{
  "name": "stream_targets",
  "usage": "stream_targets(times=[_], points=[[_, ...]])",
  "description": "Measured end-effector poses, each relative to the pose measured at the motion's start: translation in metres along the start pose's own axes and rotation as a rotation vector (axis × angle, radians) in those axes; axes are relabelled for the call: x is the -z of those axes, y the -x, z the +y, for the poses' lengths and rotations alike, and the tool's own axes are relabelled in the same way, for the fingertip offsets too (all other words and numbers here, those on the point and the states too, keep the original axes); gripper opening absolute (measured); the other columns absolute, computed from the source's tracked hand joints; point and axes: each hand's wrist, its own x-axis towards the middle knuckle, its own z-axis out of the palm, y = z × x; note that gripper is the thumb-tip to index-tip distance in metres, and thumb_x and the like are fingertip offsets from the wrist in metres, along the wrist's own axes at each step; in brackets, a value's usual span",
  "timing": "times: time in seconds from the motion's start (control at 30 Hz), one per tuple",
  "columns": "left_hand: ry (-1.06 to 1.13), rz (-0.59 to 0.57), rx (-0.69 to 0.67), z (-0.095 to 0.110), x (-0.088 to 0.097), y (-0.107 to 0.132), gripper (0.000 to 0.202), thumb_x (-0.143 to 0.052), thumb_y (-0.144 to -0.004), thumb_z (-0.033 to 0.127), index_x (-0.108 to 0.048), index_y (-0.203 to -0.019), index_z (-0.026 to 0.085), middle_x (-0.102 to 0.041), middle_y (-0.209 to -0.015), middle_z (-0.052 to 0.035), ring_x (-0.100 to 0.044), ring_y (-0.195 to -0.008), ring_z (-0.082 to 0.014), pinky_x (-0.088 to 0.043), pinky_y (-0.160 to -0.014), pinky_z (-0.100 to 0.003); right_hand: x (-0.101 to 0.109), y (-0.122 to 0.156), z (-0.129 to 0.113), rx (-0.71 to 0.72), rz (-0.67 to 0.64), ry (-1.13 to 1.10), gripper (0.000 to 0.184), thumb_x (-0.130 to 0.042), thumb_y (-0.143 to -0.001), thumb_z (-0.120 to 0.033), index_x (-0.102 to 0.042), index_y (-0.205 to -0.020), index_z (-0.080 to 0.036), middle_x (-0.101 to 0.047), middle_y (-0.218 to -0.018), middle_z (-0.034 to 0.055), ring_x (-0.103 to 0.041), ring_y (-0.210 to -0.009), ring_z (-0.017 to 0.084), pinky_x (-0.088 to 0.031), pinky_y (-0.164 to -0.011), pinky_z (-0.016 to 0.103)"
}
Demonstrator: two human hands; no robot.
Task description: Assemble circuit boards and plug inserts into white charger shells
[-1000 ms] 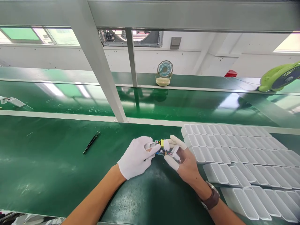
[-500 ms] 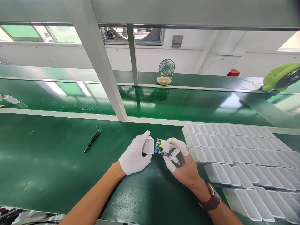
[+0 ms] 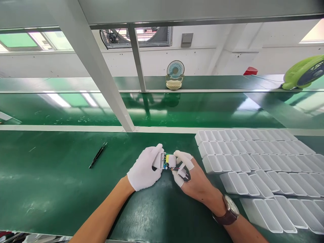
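My left hand [image 3: 145,167], in a white glove, is closed around a small white plastic case [image 3: 158,161] whose open end faces right. Between the thumb and fingers of my right hand [image 3: 189,172], which wears white finger cots, is a circuit board [image 3: 169,161] with a yellow part and a white block on it. The board's left end sits at the mouth of the case, its tip just inside. A white connector [image 3: 181,171] with dark wires hangs from the board's right side, under my right palm.
Rows of open white plastic cases [image 3: 263,189] cover the right side of the green bench [image 3: 58,189]. Black tweezers [image 3: 98,155] lie to the left. A slanted grey post [image 3: 108,84] rises behind my hands. A small fan [image 3: 175,74] and a green fan [image 3: 303,72] stand on the back shelf.
My right hand has moved left with the circuit board, closing the gap to the case. The board's end now enters the case's mouth. The view has shifted slightly.
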Motion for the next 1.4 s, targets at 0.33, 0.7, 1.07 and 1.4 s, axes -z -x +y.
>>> stream_targets(times=[0.33,0.7,1.07,1.4], points=[[-0.029,-0.011,-0.013,0.0013,-0.0004,0.0005,0.091,-0.063,-0.076,0.006,-0.026,-0.154,0.032,-0.055,-0.137,-0.0095,-0.051,-0.128,-0.0291,-0.047,-0.105,-0.048,0.0000,-0.0016,-0.0012,0.023,0.004,0.035,0.073,-0.059,-0.088,-0.011,-0.031,-0.154,-0.026,-0.056,-0.134,0.0152,-0.060,-0.118,0.030,-0.057,-0.100,0.054],[-0.011,-0.030,-0.006,0.0009,-0.0022,0.0004,0.090,-0.065,-0.078,0.007,-0.025,-0.155,0.031,-0.055,-0.138,-0.0095,-0.051,-0.128,-0.0279,-0.047,-0.107,-0.048,-0.0016,-0.0022,-0.0016,0.049,0.009,0.044,0.072,-0.056,-0.089,-0.011,-0.030,-0.154,-0.026,-0.055,-0.134,0.0132,-0.057,-0.120,0.029,-0.054,-0.102,0.053],[-0.024,-0.030,-0.017,0.0007,-0.0022,0.0004,0.087,-0.064,-0.080,0.010,-0.025,-0.155,0.032,-0.056,-0.137,-0.0084,-0.051,-0.129,-0.0277,-0.047,-0.107,-0.049,-0.0012,-0.0025,-0.0005,0.084,0.028,0.093,0.073,-0.056,-0.087,-0.010,-0.031,-0.154,-0.026,-0.057,-0.133,0.0132,-0.058,-0.117,0.029,-0.056,-0.097,0.050],[-0.031,-0.019,-0.022,0.0000,-0.0039,-0.0003,0.087,-0.065,-0.081,0.012,-0.025,-0.155,0.033,-0.056,-0.136,-0.0090,-0.052,-0.128,-0.0285,-0.048,-0.105,-0.050,-0.0025,-0.0025,0.0018,0.126,0.009,0.142,0.077,-0.054,-0.087,-0.008,-0.025,-0.156,-0.025,-0.056,-0.137,0.0125,-0.054,-0.124,0.028,-0.051,-0.103,0.050]])
